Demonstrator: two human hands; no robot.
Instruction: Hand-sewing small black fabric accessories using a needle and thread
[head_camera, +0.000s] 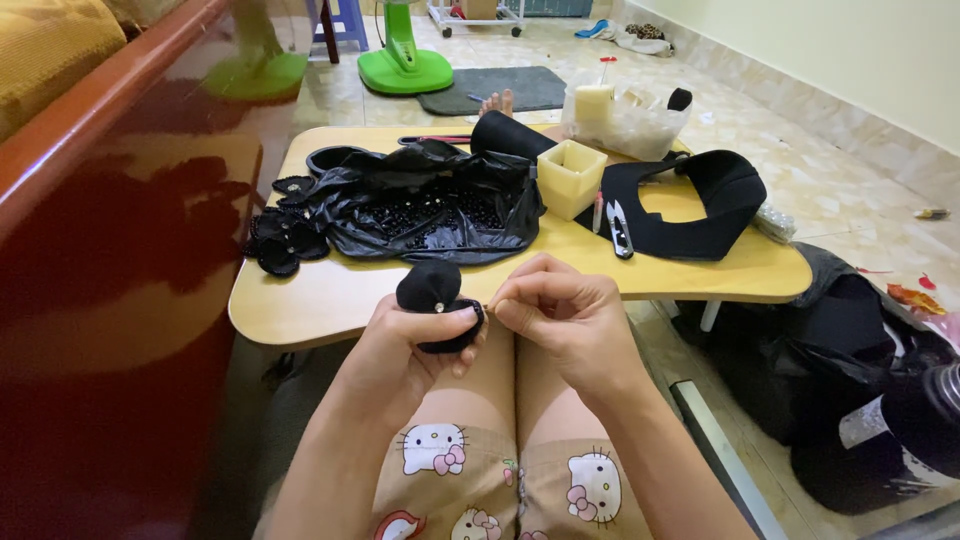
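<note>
Holding the black fabric bow (432, 300) over your lap with your left hand (405, 345) closed around it, your right hand (560, 315) pinched beside it, probably mid-stitch, so pulling gently seemed next.

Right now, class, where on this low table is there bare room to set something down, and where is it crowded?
Bare wood runs along the near edge of the table, below the black plastic bag of beads, and at the right corner beyond the black fabric band. The middle and far side are crowded: bag, yellow cup, snips.
</note>
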